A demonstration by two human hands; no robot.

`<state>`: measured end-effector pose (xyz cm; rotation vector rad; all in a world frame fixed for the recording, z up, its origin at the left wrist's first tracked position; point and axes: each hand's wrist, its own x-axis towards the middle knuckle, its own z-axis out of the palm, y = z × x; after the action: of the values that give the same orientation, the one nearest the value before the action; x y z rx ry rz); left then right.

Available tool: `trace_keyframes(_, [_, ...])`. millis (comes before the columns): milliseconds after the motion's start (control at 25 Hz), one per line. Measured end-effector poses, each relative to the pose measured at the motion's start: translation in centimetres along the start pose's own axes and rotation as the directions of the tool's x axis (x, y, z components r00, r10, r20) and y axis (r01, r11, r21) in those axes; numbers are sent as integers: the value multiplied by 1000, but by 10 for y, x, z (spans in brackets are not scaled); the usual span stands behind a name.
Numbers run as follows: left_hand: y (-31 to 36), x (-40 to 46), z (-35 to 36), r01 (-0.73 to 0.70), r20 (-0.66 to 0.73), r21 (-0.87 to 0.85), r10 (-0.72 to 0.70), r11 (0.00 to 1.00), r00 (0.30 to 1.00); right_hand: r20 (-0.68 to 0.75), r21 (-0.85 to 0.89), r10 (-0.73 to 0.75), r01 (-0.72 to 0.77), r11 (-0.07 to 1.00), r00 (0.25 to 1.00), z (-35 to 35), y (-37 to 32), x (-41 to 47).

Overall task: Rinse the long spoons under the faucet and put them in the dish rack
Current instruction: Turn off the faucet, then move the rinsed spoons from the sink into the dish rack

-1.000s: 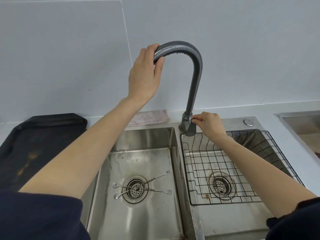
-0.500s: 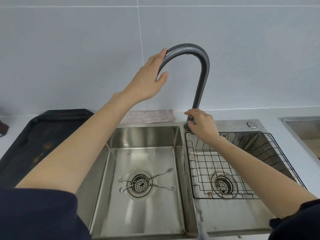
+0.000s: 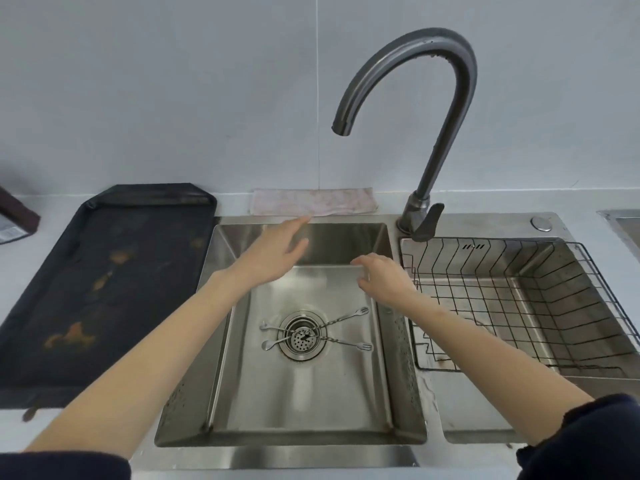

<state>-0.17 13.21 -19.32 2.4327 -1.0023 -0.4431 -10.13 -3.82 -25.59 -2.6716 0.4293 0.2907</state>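
Two long twisted metal spoons [image 3: 341, 320] with forked ends lie crossed over the drain [image 3: 303, 336] in the left sink basin [image 3: 346, 403]. The dark curved faucet [image 3: 446, 109] rises behind the divider, its spout over the left basin, with no water running. My left hand [image 3: 277, 252] hovers open above the basin's back wall. My right hand [image 3: 382, 275] hangs over the basin's right side, fingers loosely curled and holding nothing. The black wire dish rack [image 3: 540, 271] sits in the right basin, with nothing in it.
A dark stained tray [image 3: 104, 289] lies on the counter to the left. A pinkish cloth [image 3: 313, 201] lies against the wall behind the sink. Another metal basin edge [image 3: 623, 223] shows at far right, and a brown box corner [image 3: 14, 220] at far left.
Both hands have let go of the faucet and dropped down over the left basin. The spout now points over the left basin. The camera has moved closer.
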Motion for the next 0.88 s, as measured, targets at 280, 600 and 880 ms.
trace_keyframes(280, [-68, -5, 75, 137, 253, -4, -132, 991, 959, 164, 31, 101, -107, 994, 981, 57, 4, 13])
trace_keyframes(600, [-114, 0, 153, 197, 400, 102, -222, 975, 889, 361, -122, 141, -104, 987, 922, 118, 14, 27])
trace_keyframes(880, [-130, 3, 182, 188, 406, 199, -255, 962, 878, 409, -185, 190, -122, 975, 892, 156, 23, 34])
